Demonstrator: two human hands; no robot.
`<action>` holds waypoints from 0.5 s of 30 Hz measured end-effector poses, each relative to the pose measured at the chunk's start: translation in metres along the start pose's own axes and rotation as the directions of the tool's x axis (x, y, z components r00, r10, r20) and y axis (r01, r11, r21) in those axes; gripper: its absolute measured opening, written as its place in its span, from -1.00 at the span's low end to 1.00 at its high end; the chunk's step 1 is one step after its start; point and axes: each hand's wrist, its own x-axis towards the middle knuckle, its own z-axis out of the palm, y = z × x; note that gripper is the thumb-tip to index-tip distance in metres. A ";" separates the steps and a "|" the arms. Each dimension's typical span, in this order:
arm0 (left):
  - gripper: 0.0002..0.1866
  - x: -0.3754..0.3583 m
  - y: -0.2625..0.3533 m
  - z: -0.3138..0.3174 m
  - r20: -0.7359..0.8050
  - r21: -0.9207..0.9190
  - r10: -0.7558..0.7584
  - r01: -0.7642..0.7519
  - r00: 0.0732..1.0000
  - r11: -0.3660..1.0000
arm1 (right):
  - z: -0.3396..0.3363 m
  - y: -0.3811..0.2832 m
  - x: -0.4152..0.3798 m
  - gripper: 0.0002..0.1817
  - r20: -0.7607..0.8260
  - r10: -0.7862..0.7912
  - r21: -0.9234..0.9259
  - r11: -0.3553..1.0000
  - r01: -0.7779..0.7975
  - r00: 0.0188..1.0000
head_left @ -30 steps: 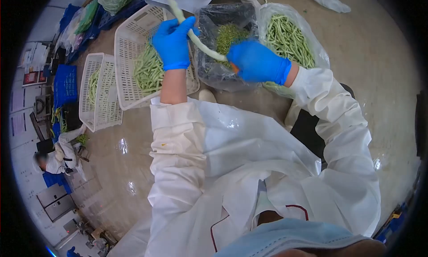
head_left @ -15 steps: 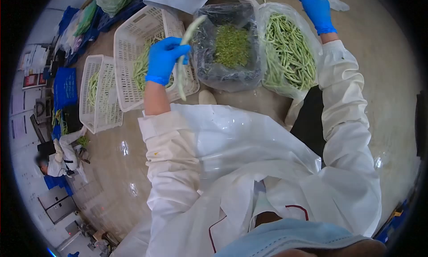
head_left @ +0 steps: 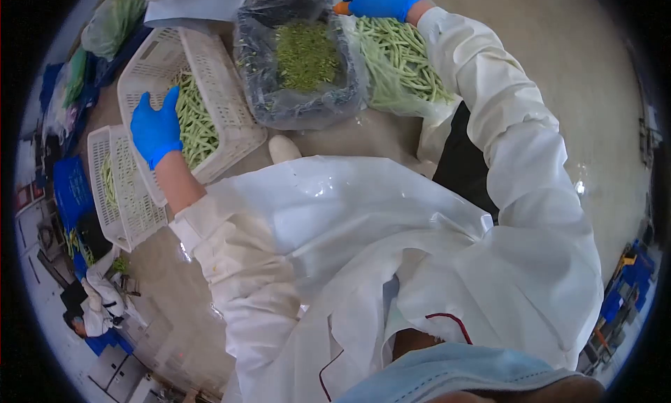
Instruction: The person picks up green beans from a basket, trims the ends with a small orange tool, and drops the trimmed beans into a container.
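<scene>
— Step at the green beans [head_left: 198,127]?
— Judged a pick-up from the white crate [head_left: 227,92], upper left of frame; next move calls for the left hand [head_left: 155,128] to close on a bean.
— Condition?
— Pale, slender, loosely heaped.
— Grip?
— Left: thumb and fingers wide beside the heap, contact unclear. Right hand [head_left: 379,1], top centre: curled round an orange item [head_left: 342,8], mostly hidden.

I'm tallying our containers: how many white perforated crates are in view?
2. The larger crate is by the open left hand; the smaller crate is farther left, beside it. Others may be hidden in the clutter near the picture's edge.
</scene>
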 end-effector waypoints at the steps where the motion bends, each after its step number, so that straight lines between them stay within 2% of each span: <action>1: -0.29 -0.002 0.007 -0.002 0.042 -0.035 0.014 -0.013 0.999 0.999 | 0.004 0.018 -0.002 -0.71 0.021 0.014 0.133 0.991 -0.017 1.000; 2: -0.31 -0.005 0.014 -0.004 0.086 -0.071 0.031 -0.025 0.996 0.997 | 0.009 0.038 -0.005 -0.70 0.041 0.028 0.264 0.964 -0.038 0.999; 3: -0.34 -0.008 0.021 -0.006 0.129 -0.107 0.050 -0.036 0.990 0.994 | 0.019 0.059 -0.006 -0.74 0.045 0.151 0.271 0.950 -0.157 0.988; 5: -0.37 -0.014 0.037 -0.015 0.181 -0.150 0.091 -0.064 0.979 0.987 | 0.076 0.163 0.007 -0.52 0.216 0.266 -0.019 0.963 -0.268 0.940; 7: -0.40 -0.019 0.045 -0.014 0.228 -0.170 0.122 -0.084 0.966 0.982 | 0.120 0.225 -0.020 -0.52 0.265 0.255 -0.419 0.899 -0.127 0.930; 8: -0.42 -0.020 0.047 -0.012 0.252 -0.168 0.132 -0.091 0.959 0.981 | 0.134 0.239 -0.041 -0.51 0.292 0.472 -0.256 0.876 -0.408 0.832; 9: -0.43 -0.021 0.048 -0.010 0.275 -0.166 0.142 -0.099 0.951 0.981 | 0.167 0.263 -0.061 -0.41 0.261 0.568 -0.312 0.815 -0.488 0.781; 10: -0.44 -0.021 0.050 -0.008 0.311 -0.159 0.139 -0.093 0.940 0.983 | 0.183 0.272 -0.084 -0.40 0.333 0.582 -0.280 0.813 -0.511 0.742; 12: -0.45 -0.022 0.051 -0.003 0.381 -0.145 0.129 -0.079 0.916 0.986 | 0.233 0.280 -0.120 -0.29 0.374 0.653 -0.313 0.757 -0.573 0.659; 13: -0.47 -0.021 0.050 0.001 0.420 -0.179 0.125 -0.053 0.899 0.982 | 0.261 0.284 -0.131 -0.19 0.338 0.712 -0.376 0.701 -0.606 0.615; 15: -0.47 -0.022 0.055 0.003 0.440 -0.213 0.138 -0.046 0.888 0.976 | 0.281 0.271 -0.141 -0.15 0.037 0.865 -0.184 0.497 -0.848 0.500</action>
